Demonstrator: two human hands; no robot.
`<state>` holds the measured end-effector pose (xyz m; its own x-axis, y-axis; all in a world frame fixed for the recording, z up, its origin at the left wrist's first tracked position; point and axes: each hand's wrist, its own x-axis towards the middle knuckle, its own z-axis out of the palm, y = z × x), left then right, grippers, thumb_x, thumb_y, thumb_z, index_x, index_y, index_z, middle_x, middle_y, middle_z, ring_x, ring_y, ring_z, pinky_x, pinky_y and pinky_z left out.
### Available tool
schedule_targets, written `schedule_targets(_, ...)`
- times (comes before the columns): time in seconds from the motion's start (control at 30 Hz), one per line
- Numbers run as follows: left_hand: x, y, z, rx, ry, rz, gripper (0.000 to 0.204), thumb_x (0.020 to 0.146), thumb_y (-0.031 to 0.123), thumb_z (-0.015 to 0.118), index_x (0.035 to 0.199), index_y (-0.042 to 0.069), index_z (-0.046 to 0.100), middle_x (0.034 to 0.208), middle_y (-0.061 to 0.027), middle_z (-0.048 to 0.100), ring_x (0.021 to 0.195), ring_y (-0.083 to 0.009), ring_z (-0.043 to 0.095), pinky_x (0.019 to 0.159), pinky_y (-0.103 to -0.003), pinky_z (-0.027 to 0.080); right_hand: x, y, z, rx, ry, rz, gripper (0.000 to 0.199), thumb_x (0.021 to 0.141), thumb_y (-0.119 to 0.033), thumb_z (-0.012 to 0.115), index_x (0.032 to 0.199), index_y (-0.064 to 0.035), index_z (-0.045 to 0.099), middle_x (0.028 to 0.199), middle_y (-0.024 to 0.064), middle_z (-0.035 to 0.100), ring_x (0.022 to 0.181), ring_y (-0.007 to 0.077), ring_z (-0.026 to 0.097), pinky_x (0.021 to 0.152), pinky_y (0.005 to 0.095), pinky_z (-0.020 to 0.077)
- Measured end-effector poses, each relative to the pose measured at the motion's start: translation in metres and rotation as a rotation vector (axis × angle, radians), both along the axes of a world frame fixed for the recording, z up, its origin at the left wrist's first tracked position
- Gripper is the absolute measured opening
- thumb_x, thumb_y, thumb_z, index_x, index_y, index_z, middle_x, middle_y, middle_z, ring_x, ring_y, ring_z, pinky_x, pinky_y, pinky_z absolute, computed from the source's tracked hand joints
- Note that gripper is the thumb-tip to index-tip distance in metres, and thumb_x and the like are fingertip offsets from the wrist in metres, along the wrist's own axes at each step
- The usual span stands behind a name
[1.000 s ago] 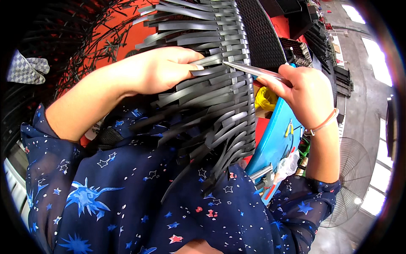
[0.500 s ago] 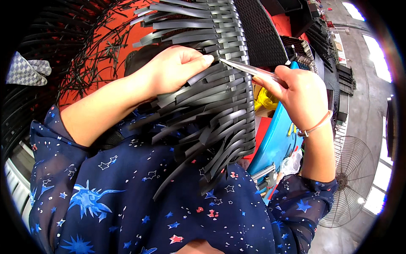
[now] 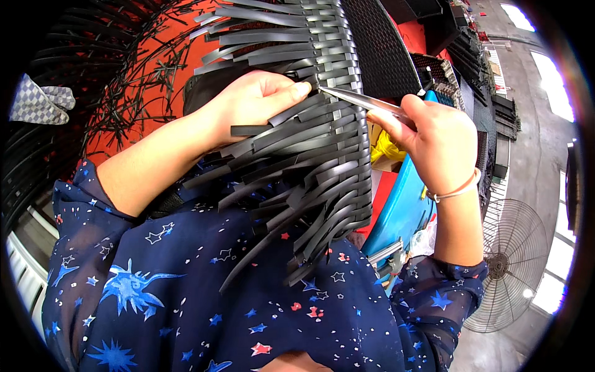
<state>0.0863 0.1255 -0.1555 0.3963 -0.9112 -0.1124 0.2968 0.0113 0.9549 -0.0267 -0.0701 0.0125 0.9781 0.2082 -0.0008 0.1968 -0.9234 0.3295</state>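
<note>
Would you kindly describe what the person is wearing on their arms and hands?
Both hands are bare, without gloves. The left hand has nothing on its wrist; the right hand has a thin orange band around the wrist. Sheer dark blue sleeves printed with stars cover the upper arms, leaving the forearms bare.

A woven black basket (image 3: pixel 322 124) with loose strip ends is pressed under the left hand (image 3: pixel 254 102), fingers laid flat on the strips. A thin metal tool (image 3: pixel 359 101) is pinched in the right hand (image 3: pixel 434 139), its tip set against the weave just beside the left fingertips. Below the right grip a blue stool (image 3: pixel 403 211) is seen; a fan (image 3: pixel 514 263) stands farther off.
</note>
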Motion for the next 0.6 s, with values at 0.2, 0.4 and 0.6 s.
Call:
schedule_targets(0.2,-0.003,0.002,-0.001,-0.034,0.042,-0.026,0.038,0.105,0.031,0.051,0.084,0.002,0.065,0.076,0.0078,0.059,0.069,-0.0004,0.048,0.062,-0.021,0.043,-0.004,-0.017,-0.017,0.126,0.061,-0.050,0.047,0.083,-0.048,0.072,0.063,-0.0087,0.056,0.054,0.0110,0.055,0.050,0.0290,0.058,0.048,0.0386,0.0458)
schedule_targets(0.4,-0.005,-0.001,0.000,-0.030,0.026,0.007,0.038,0.104,0.032,0.051,0.085,0.002,0.065,0.076,0.0077,0.058,0.068,-0.0011,0.047,0.062,-0.022,0.043,-0.003,-0.015,-0.010,0.218,0.142,-0.138,0.048,0.085,-0.050,0.069,0.067,-0.0061,0.062,0.056,0.0126,0.056,0.051,0.0315,0.057,0.051,0.0401,0.0459)
schedule_targets(0.6,-0.007,0.000,0.007,-0.023,0.024,0.030,0.038,0.104,0.032,0.052,0.083,0.003,0.062,0.074,0.0081,0.057,0.067,-0.0005,0.046,0.061,-0.021,0.043,-0.009,-0.017,-0.021,0.245,0.072,-0.148,0.053,0.087,-0.049,0.069,0.063,-0.0030,0.060,0.053,0.0137,0.051,0.047,0.0307,0.052,0.048,0.0393,0.0411)
